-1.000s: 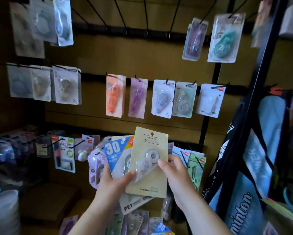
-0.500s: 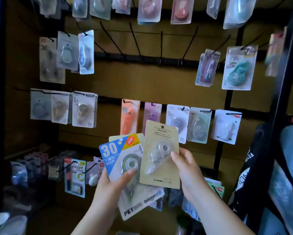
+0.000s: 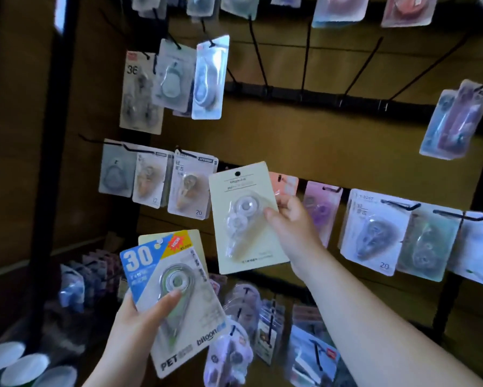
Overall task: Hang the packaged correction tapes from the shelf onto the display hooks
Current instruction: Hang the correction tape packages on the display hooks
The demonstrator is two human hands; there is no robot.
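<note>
Right hand: my right hand (image 3: 293,233) pinches the cream pack (image 3: 246,219) by its right edge. The thumb lies on the front beside the clear bubble and the other fingers are curled behind the card.
Left hand: my left hand (image 3: 134,328) grips the blue pack (image 3: 148,263) low in the left centre of the frame, thumb pressed on its bubble. A second cream card (image 3: 195,243) peeks out behind it, so I judge I hold at least two there.
What changed: half a second ago the cream pack lay fanned over the blue pack, with both hands close together at lower centre. Now I have drawn it clear and raised it to the middle of the frame, and the two packs no longer touch.
Where the cream pack is: upright, tilted slightly left, in front of the middle row. Its top right corner covers part of a pink pack (image 3: 288,184) hanging there. Its hang hole (image 3: 237,173) is free, on no hook yet.
Hooks: several bare hooks (image 3: 259,60) stick out from the dark rail (image 3: 304,94) in the upper centre, above the pack. The middle-row hooks near it already carry packs.
What it means: one pack is singled out and ready to hang, and the rest wait in my left hand. I judge the next move is to line the hole up with a hook tip and slide the card on.
Risk: the hole is small and the hooks angle toward me, so a poor line-up could bend the card.
</note>
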